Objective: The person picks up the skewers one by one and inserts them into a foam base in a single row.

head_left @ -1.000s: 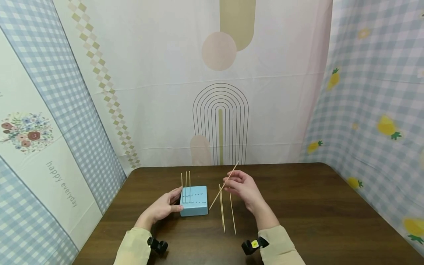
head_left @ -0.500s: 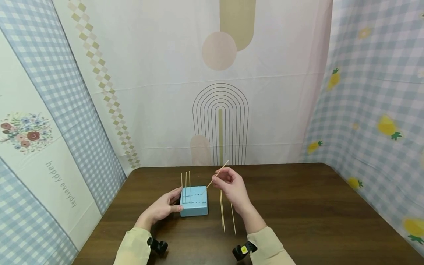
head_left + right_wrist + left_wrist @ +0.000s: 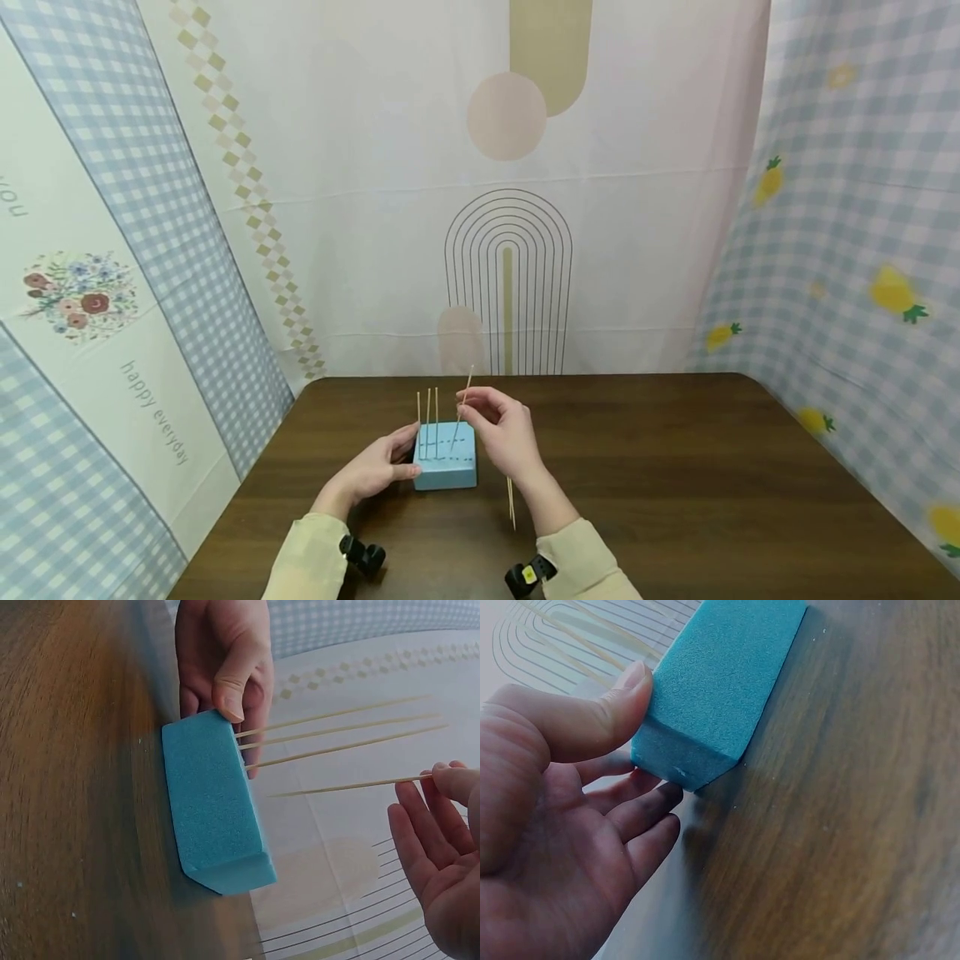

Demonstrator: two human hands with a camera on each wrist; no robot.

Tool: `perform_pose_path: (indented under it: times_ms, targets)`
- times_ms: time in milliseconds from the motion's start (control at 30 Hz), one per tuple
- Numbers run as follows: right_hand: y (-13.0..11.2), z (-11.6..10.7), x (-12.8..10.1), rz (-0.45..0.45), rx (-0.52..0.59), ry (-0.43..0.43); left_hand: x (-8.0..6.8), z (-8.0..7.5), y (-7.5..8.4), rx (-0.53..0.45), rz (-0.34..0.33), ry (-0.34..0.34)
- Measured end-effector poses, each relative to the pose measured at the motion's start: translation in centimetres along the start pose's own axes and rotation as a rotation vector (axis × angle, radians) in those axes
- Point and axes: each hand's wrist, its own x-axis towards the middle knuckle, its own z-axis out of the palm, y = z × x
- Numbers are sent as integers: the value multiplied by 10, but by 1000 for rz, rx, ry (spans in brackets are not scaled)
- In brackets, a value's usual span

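A blue foam block (image 3: 445, 468) sits on the brown table (image 3: 675, 483). Three thin wooden sticks (image 3: 428, 421) stand upright in its left part. My left hand (image 3: 397, 457) grips the block's left side, thumb (image 3: 622, 697) on the top edge and fingers down the side. My right hand (image 3: 471, 410) pinches a fourth stick (image 3: 462, 404), which leans slightly with its lower tip at the block's top, right of the standing three. The right wrist view shows this stick (image 3: 352, 785) with its tip just off the block (image 3: 210, 802). Whether it touches I cannot tell.
A few loose sticks (image 3: 512, 504) lie on the table right of the block, partly hidden by my right forearm. Patterned cloth walls (image 3: 510, 208) close off the table's back and both sides. Bare tabletop spreads to the right.
My right hand has carried the stick left, from above the loose sticks to over the block, and turned it nearer upright. The left hand has stayed on the block.
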Motion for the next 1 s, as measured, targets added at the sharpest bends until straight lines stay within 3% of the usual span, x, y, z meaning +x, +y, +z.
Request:
perform_pose_path:
  times_ms: [1000]
  targets:
    - [1,3,-1,-10,-34,-58,4,3,1,8,-11,7]
